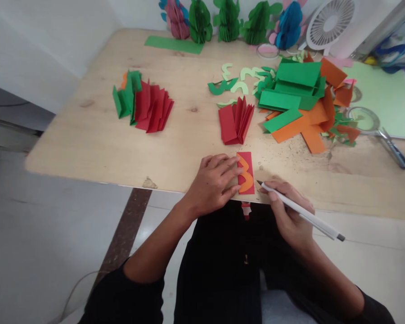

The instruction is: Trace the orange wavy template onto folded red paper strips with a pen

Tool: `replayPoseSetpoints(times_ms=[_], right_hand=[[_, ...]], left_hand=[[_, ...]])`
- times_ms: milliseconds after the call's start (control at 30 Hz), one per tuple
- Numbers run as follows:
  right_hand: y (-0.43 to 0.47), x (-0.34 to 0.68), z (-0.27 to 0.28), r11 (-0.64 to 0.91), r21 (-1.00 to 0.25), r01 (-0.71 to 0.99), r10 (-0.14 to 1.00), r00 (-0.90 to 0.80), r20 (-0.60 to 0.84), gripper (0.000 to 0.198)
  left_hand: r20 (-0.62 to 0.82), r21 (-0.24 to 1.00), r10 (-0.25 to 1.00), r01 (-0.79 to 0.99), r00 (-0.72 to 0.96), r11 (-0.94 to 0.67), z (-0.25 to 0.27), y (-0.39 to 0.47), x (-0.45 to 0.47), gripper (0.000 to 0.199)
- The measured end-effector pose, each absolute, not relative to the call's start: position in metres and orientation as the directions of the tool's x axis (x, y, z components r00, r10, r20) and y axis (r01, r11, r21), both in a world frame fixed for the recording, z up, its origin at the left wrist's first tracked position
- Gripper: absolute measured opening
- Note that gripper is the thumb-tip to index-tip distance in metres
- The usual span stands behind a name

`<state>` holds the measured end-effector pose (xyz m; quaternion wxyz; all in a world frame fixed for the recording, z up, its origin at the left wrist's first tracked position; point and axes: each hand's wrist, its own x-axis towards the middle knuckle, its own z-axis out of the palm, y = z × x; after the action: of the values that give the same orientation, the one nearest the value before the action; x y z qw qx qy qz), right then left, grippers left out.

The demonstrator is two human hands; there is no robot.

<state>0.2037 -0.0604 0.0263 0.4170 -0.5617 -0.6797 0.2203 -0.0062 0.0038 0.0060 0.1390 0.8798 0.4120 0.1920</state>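
Orange cutout (247, 181) on red card (250, 161), at near edge of table (175, 157). Left hand (216, 182): fingers spread flat, tips resting over cutout's left side. Right hand (292, 218): fingers clasping pen (302, 210), its tip just beside card's right edge.

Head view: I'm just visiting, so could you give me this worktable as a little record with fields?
Left-hand grip: palm down, touching the left edge of the orange cutout
Right-hand grip: holding a white pen, its tip just right of the red strip
Cutout position: on the red strip
Straight ahead: folded red paper
Right-hand pile: green paper over orange paper
Back row: five paper figures, white fan at right
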Motion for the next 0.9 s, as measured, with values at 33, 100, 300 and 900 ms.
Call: replayPoseSetpoints(times_ms=[33, 100, 300, 900], right_hand=[[-0.061, 0.203, 0.027, 0.254, -0.773, 0.581, 0.953, -0.014, 0.303, 0.015], [-0.061, 0.200, 0.027, 0.241, -0.759, 0.605, 0.958, -0.022, 0.286, 0.011], [-0.058, 0.188, 0.025, 0.261, -0.678, 0.687, 0.950, -0.059, 0.306, 0.003], [-0.048, 0.180, 0.026, 0.354, -0.614, 0.706, 0.925, -0.167, 0.342, 0.010]], left_hand=[[0.223, 0.404, 0.779, 0.671, 0.586, -0.621, 0.007, 0.004, -0.006, 0.032], [0.222, 0.408, 0.780, 0.671, 0.585, -0.619, 0.007, 0.004, -0.006, 0.032], [0.218, 0.408, 0.783, 0.675, 0.582, -0.615, 0.006, 0.004, -0.006, 0.033], [0.229, 0.399, 0.776, 0.670, 0.588, -0.626, 0.003, 0.004, -0.007, 0.034]])
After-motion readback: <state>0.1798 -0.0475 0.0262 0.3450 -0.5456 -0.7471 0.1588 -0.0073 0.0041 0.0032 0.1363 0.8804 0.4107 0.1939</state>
